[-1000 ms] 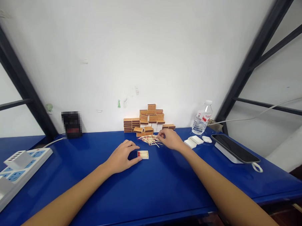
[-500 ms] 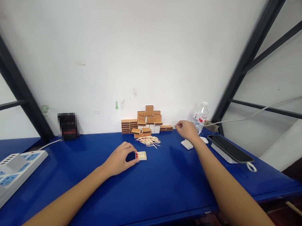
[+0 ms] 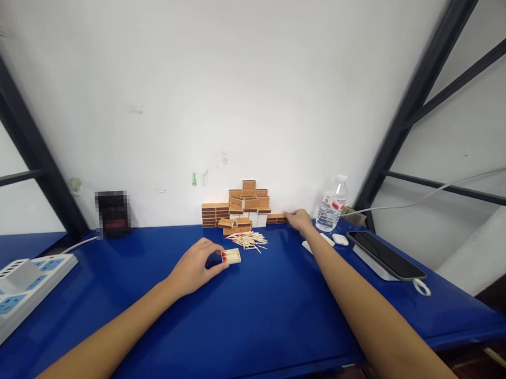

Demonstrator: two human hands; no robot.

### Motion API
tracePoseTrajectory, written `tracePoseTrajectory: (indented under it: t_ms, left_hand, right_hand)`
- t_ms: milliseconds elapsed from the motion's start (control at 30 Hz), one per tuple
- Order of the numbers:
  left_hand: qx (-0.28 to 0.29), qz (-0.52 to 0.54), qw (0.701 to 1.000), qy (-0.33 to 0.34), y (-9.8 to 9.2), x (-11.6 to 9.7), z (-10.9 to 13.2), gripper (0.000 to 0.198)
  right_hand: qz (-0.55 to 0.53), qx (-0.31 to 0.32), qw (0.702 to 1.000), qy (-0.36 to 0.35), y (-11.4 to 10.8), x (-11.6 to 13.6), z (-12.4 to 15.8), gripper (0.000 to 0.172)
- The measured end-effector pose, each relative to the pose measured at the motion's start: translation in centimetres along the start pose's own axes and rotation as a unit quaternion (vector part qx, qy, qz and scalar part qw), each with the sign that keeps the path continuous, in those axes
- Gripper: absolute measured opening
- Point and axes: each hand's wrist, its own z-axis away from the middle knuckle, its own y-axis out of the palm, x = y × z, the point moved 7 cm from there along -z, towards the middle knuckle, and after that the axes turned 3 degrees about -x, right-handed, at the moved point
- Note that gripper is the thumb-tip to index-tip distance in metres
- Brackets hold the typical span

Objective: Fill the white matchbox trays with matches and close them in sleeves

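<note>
My left hand (image 3: 200, 267) rests on the blue table, thumb and fingers gripping the left end of a small matchbox tray (image 3: 236, 256). Red-tipped matches lie inside that tray. Just behind it is a loose pile of matches (image 3: 247, 240). Orange-brown matchboxes (image 3: 249, 203) are stacked against the wall, several with their sides showing. At the right end of the stack, my right hand (image 3: 299, 220) has its fingertips on the end matchbox (image 3: 277, 218) of the low row. The fingers partly cover that box's end.
White trays (image 3: 308, 247) lie under my right forearm, by a white earbud case (image 3: 340, 239). A water bottle (image 3: 332, 203) stands behind them. To the right, a phone (image 3: 385, 254) rests on a white stand. A power strip (image 3: 34, 285) lies at left.
My right hand has moved left and slightly down, reaching the right end of the matchbox stack. My left hand keeps the tray in nearly the same place; the view has shifted a little.
</note>
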Motion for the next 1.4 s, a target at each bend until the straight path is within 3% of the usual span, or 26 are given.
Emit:
tracePoseTrajectory:
  t_ms: [133, 267, 367, 433, 567, 667, 933, 1167, 1400]
  left_hand:
    - [-0.008, -0.005, 1.000, -0.008, -0.2, 0.3, 0.1, 0.026]
    - [-0.028, -0.010, 0.999, -0.030, -0.4, 0.9, 0.1, 0.027]
    - [-0.050, -0.012, 0.998, -0.043, -0.6, 1.4, 0.1, 0.026]
    - [-0.065, -0.012, 0.997, -0.047, -0.9, 1.6, 0.1, 0.026]
    - [-0.079, -0.006, 0.996, -0.050, -1.1, 1.8, 0.1, 0.027]
    - [-0.082, -0.002, 0.996, -0.044, -1.2, 1.9, 0.1, 0.028]
    - [-0.074, 0.025, 0.995, -0.059, -1.2, 2.1, 0.0, 0.032]
    - [-0.074, 0.070, 0.993, -0.068, -1.7, 2.1, -0.1, 0.028]
    - [-0.065, 0.151, 0.982, -0.088, -1.7, 2.1, -0.3, 0.030]
  right_hand:
    - [-0.052, -0.035, 0.997, 0.043, -0.6, -0.9, -0.2, 0.030]
    - [-0.105, -0.098, 0.989, 0.037, -4.1, -0.7, 0.3, 0.035]
    - [-0.149, -0.113, 0.982, -0.008, -6.0, 1.0, 2.3, 0.038]
    - [-0.198, -0.049, 0.975, -0.088, -5.5, 3.5, 4.7, 0.043]
    - [-0.249, 0.196, 0.914, -0.253, -1.3, 9.2, 12.0, 0.046]
    - [-0.245, 0.290, 0.880, -0.286, 1.3, 10.9, 15.9, 0.047]
    - [-0.235, 0.318, 0.880, -0.261, 2.4, 10.4, 16.5, 0.049]
    - [-0.234, 0.407, 0.854, -0.223, 2.9, 10.0, 17.2, 0.054]
    - [-0.280, 0.400, 0.851, -0.194, 3.4, 10.0, 17.5, 0.058]
